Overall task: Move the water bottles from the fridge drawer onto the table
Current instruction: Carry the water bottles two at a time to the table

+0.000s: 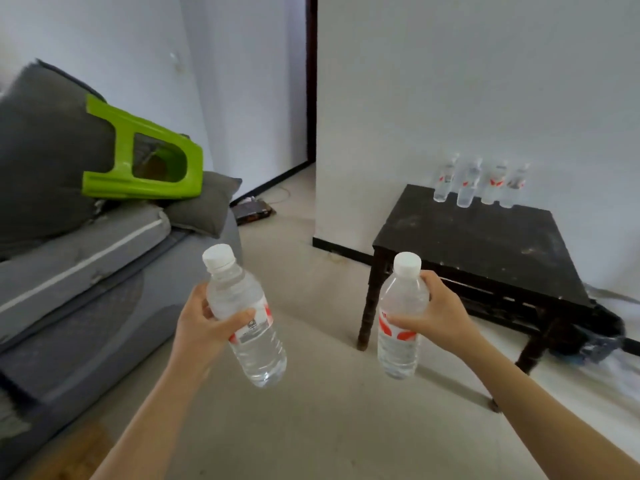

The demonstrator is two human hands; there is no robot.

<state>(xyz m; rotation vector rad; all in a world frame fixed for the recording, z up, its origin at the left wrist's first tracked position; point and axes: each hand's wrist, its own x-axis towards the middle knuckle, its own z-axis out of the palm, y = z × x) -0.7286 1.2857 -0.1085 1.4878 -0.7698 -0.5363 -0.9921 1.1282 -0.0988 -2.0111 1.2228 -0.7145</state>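
My left hand (pixel 202 325) grips a clear water bottle (pixel 258 355) with a white cap and a red-and-white label; it tilts with its cap to the upper left. My right hand (pixel 438 315) grips a second water bottle (pixel 398 344) of the same kind, held almost upright. Both bottles hang in the air over the floor. Ahead to the right stands a small dark wooden table (pixel 485 247). Several more water bottles (pixel 479 183) stand in a row along its far edge by the wall. No fridge or drawer is in view.
A grey sofa (pixel 79 258) fills the left side, with a green plastic stool (pixel 145 157) lying tipped over on its cushions. A dark-framed doorway (pixel 310 98) opens behind. Pale floor (pixel 311 393) lies between me and the table. Dark clutter (pixel 595 337) sits under the table's right end.
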